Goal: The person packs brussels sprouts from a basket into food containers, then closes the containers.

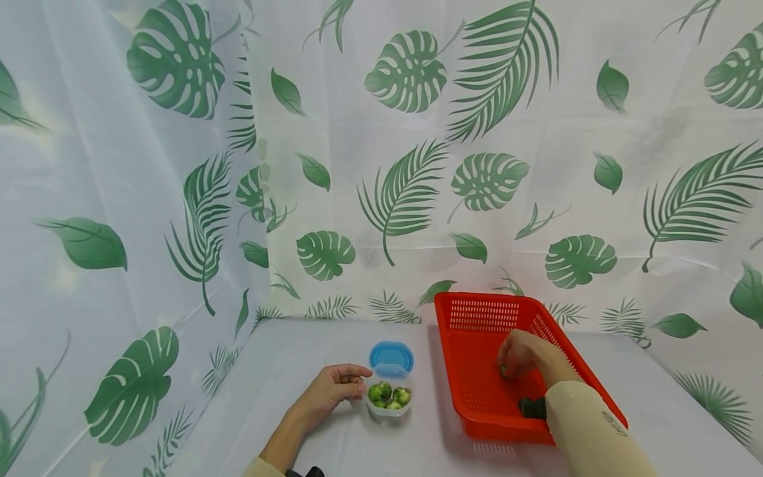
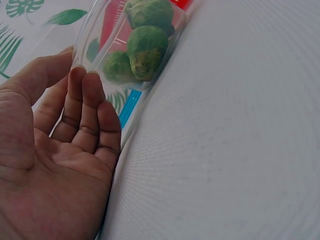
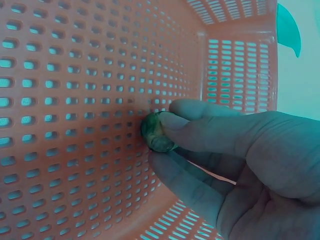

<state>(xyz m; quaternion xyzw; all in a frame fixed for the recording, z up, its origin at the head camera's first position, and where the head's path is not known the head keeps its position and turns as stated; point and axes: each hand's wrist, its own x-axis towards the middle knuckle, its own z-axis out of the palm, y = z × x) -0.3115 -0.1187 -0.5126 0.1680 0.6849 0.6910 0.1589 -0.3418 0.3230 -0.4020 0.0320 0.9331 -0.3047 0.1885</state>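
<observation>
My left hand [image 1: 330,395] touches the left side of a small clear container [image 1: 389,411] with its fingertips. Several Brussels sprouts [image 1: 401,396] lie inside, also seen through the wall in the left wrist view as green sprouts [image 2: 147,47]. The container's blue lid [image 1: 391,358] is flipped back behind it. Down in a red plastic basket [image 1: 456,391], my right hand [image 1: 522,351] pinches one Brussels sprout [image 3: 156,132] between thumb and fingers. That sprout is close to the basket's perforated surface in the right wrist view.
Beside the right sleeve, a dark object [image 1: 532,407] shows in the basket's near part, partly covered. The container stands left of the basket on a white tabletop [image 1: 334,338]. Leaf-printed sheets [image 1: 417,199] hang behind and to the left.
</observation>
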